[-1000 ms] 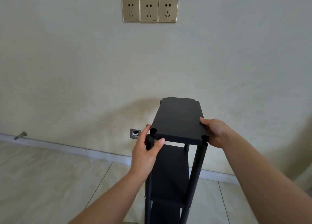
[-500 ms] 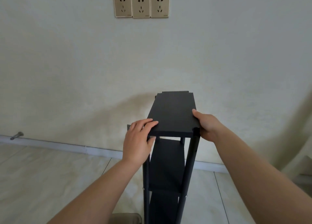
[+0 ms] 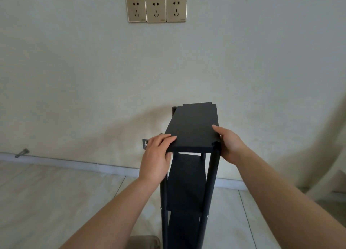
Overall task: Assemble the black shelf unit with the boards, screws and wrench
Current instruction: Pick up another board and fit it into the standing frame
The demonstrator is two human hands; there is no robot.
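The black shelf unit stands upright in front of me near the wall, with round black posts [image 3: 212, 173] and a lower board [image 3: 187, 181] beneath. Its top board [image 3: 194, 128] lies flat across the posts. My left hand [image 3: 156, 158] holds the board's near-left corner, fingers laid over the top and thumb at the front edge. My right hand [image 3: 231, 145] grips the right edge by the near-right post, thumb on top and fingers wrapped down the side. No screws or wrench are visible.
A pale wall stands close behind the shelf, with three gold sockets [image 3: 156, 9] high up and a small metal plate [image 3: 144, 144] low down. A door stop [image 3: 22, 152] sticks out at the skirting on the left. White furniture [image 3: 333, 173] is at the right. The floor is tiled.
My left hand went from the top of the near-left post onto the board's near-left corner. The right hand kept its hold on the right edge.
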